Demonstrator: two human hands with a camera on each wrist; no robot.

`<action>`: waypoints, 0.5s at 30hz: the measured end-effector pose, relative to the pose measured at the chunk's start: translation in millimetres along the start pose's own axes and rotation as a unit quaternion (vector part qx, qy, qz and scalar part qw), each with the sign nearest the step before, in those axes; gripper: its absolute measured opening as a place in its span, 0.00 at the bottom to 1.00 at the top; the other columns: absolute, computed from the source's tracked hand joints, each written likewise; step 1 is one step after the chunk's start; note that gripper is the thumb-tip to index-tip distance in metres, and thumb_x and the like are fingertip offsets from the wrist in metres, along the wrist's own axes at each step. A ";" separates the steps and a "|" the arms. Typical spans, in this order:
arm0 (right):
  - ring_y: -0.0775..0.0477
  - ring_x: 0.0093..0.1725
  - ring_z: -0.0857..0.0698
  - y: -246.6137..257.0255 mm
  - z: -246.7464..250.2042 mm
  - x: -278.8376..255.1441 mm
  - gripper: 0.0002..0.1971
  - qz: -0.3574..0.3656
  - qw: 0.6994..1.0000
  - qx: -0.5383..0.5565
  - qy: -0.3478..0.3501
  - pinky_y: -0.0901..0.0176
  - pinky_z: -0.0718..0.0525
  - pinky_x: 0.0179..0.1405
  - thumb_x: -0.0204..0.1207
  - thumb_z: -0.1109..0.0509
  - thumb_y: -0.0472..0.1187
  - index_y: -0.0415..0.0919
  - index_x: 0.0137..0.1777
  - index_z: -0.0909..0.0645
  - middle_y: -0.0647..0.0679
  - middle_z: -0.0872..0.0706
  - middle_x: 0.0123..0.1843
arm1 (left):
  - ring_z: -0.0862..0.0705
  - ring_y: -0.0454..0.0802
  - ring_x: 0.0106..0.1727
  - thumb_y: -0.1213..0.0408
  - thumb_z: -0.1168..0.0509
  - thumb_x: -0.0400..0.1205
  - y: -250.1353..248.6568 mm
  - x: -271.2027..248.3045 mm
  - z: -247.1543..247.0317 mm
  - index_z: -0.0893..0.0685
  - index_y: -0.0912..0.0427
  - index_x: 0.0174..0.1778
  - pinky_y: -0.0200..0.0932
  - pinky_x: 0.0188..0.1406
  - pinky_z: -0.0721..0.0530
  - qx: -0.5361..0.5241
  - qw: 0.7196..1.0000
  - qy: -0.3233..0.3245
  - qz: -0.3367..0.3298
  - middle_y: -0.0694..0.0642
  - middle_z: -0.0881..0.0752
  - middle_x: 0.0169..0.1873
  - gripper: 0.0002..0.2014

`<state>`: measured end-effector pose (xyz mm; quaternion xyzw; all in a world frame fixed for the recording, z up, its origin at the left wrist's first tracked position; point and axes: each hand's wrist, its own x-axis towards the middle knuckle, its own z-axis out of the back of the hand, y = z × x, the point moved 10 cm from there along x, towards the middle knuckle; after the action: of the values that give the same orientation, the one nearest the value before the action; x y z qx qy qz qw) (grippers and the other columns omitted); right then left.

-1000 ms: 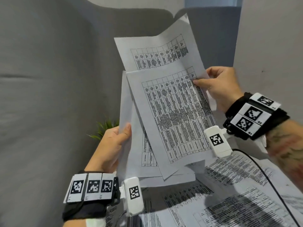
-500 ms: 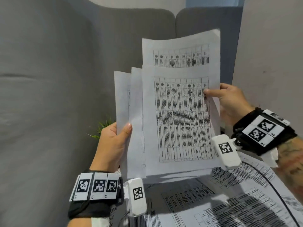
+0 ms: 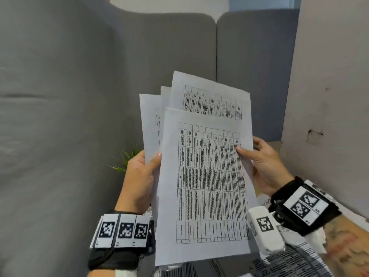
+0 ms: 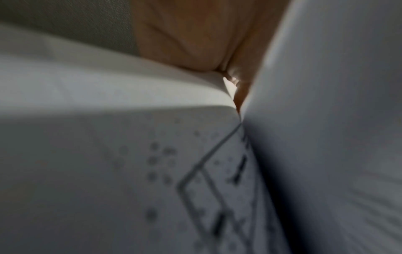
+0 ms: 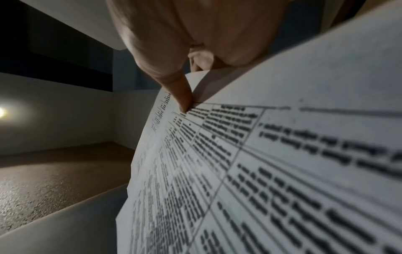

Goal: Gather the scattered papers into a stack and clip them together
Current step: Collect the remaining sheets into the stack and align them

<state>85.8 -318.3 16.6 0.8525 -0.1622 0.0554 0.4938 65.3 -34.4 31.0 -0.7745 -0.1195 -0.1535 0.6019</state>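
Observation:
I hold several printed sheets (image 3: pixel 207 182) upright in front of me, fanned and uneven at the top. My left hand (image 3: pixel 142 172) grips their left edge, thumb on the front. My right hand (image 3: pixel 259 164) pinches the right edge of the front sheet, thumb on the printed table. In the right wrist view the thumb (image 5: pixel 180 96) presses on the front sheet (image 5: pixel 272 171). The left wrist view is filled by blurred paper (image 4: pixel 130 171) against my palm. No clip is in view.
More printed papers (image 3: pixel 295 262) lie on the surface below my hands. A grey sofa back (image 3: pixel 79 96) rises behind and to the left, a pale wall (image 3: pixel 329 96) at the right. A small green plant (image 3: pixel 125 162) shows behind my left hand.
Both hands have lowered the sheets and drawn them nearer. The front sheet has slid down against the others and the sheets now tilt slightly to the right.

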 end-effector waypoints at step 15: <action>0.43 0.51 0.07 -0.2 -9.2 -4.1 0.14 0.071 0.997 0.024 0.026 0.55 0.08 0.48 0.74 0.29 0.24 0.36 0.59 0.18 0.39 0.07 0.52 | 0.08 0.50 0.44 0.80 0.36 0.81 10.3 2.5 -9.5 0.16 0.64 0.54 0.38 0.39 0.12 0.014 1.000 0.013 -0.018 0.56 0.07 0.42 0.10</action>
<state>82.6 -309.3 20.1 0.8488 -0.2084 0.1167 0.4718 70.5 -46.1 24.9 -0.7616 -0.1280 -0.1727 0.6114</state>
